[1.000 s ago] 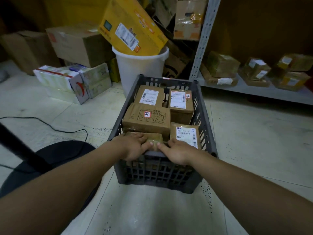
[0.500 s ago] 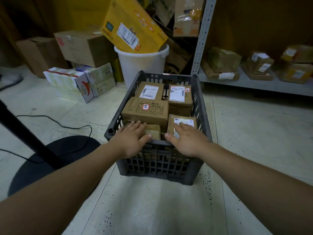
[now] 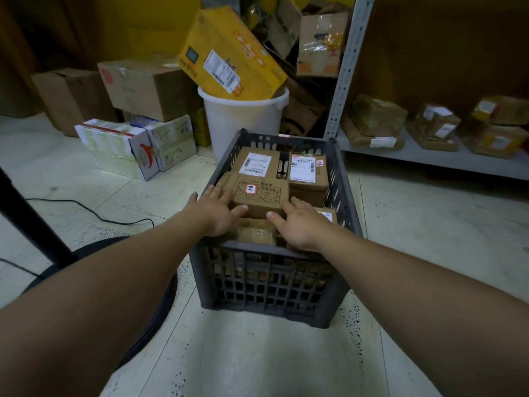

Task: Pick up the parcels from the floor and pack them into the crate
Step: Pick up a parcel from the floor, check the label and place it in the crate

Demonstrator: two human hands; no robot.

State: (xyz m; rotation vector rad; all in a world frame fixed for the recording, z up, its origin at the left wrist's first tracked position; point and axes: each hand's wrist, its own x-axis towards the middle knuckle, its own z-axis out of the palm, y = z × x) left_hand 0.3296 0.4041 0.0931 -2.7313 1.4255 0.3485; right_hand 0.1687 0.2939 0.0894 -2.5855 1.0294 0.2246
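A dark grey slatted crate (image 3: 269, 285) stands on the floor in front of me, filled with brown cardboard parcels. In its middle lies a parcel with a line drawing and a red-edged sticker (image 3: 260, 197). My left hand (image 3: 214, 213) lies with straight fingers against that parcel's left end. My right hand (image 3: 300, 224) reaches in from the right, its fingers spread beside the parcel's near right corner. Two labelled parcels (image 3: 257, 164) (image 3: 306, 173) fill the far side. A small taped parcel (image 3: 254, 233) lies low between my hands.
A white bucket (image 3: 243, 121) holding a tilted yellow box (image 3: 229, 55) stands just behind the crate. Stacked boxes (image 3: 134, 144) sit to the left. A metal shelf (image 3: 429, 150) with parcels runs along the right. A black stand base and cable lie at the left.
Both hands have left the near small parcels and moved forward to the drawn parcel in the crate's middle. The view has drawn closer to the crate.
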